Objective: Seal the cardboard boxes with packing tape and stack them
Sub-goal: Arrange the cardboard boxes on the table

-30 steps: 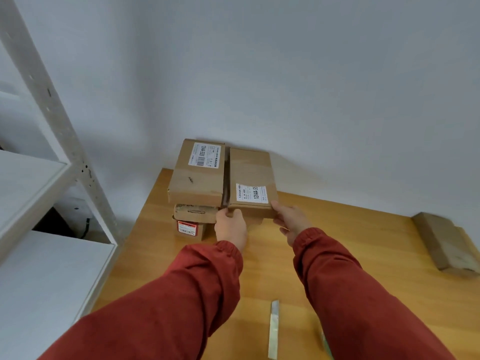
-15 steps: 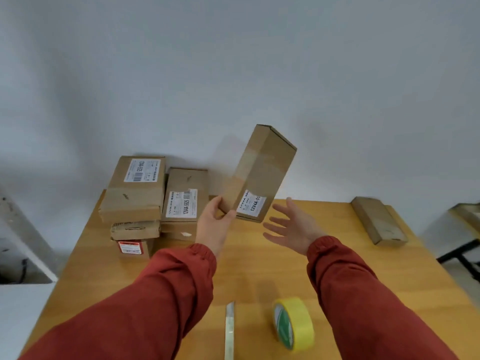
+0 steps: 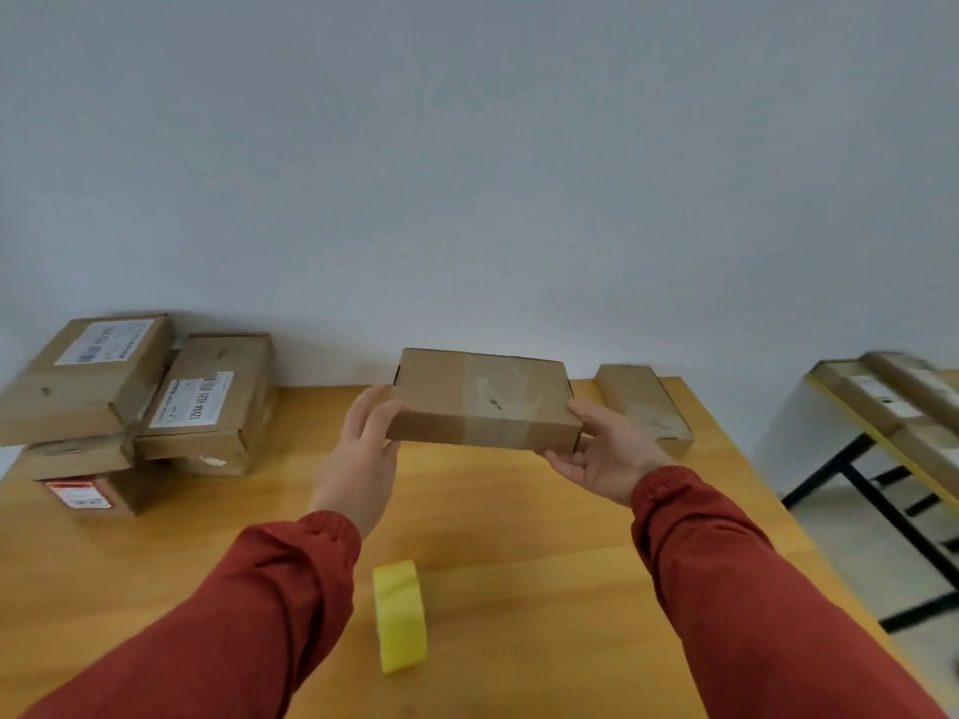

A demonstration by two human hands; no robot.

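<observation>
Your left grip (image 3: 363,448) and right grip (image 3: 604,454) each curl round one end of the flat brown cardboard box (image 3: 482,402), up above the smooth wooden tabletop (image 3: 519,563), behind the round yellow tape (image 3: 400,622).

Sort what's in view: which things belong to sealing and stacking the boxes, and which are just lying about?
For the job: flat brown cardboard box held between left hand and right hand; yellow tape roll; stack of labelled cardboard boxes; lone brown cardboard box at the far right of the wooden table.
Lying about: black-legged side table carrying long cardboard cartons.
</observation>
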